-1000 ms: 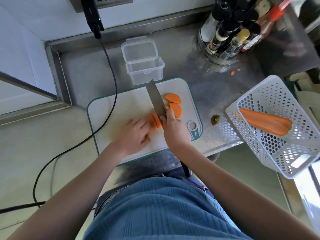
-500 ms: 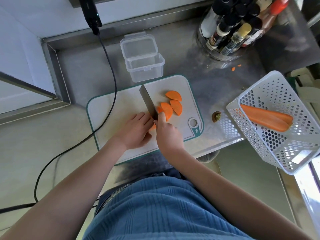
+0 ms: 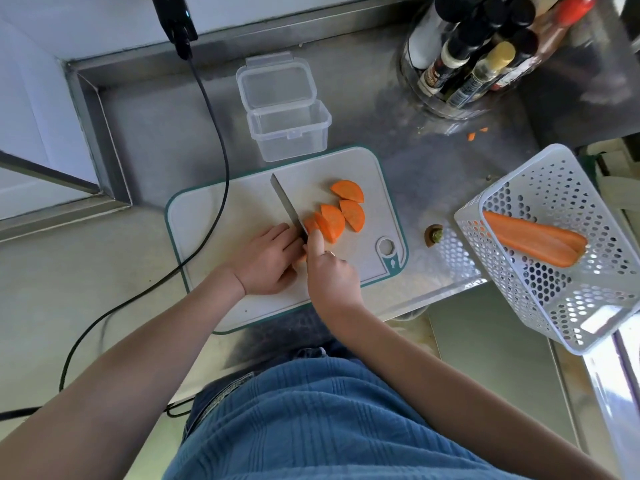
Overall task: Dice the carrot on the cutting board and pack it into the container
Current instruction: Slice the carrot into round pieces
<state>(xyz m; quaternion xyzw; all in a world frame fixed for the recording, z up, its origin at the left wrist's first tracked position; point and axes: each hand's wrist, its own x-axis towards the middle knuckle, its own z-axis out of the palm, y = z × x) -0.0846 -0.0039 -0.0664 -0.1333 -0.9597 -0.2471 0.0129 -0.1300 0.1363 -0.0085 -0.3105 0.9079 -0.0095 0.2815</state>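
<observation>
A: Where is the carrot?
B: On the cutting board (image 3: 221, 216). The uncut carrot piece (image 3: 300, 258) is almost hidden under the left hand (image 3: 268, 263), whose fingers curl over it and press it down. Four half-round slices (image 3: 334, 221) lie just beyond, to the right of the blade

A: And the knife?
B: The right hand (image 3: 330, 275) is wrapped round its handle, forefinger stretched along the spine. The knife (image 3: 287, 209) blade stands on edge, its tip pointing away, between the left fingers and the slices

A: The container?
B: The clear container (image 3: 289, 131) sits just behind the board, lid flipped open, nothing in it. Well to the right, a white basket (image 3: 519, 292) holds another peeled carrot (image 3: 533, 237); a cut-off stem end (image 3: 434, 234) lies between basket and board
</observation>
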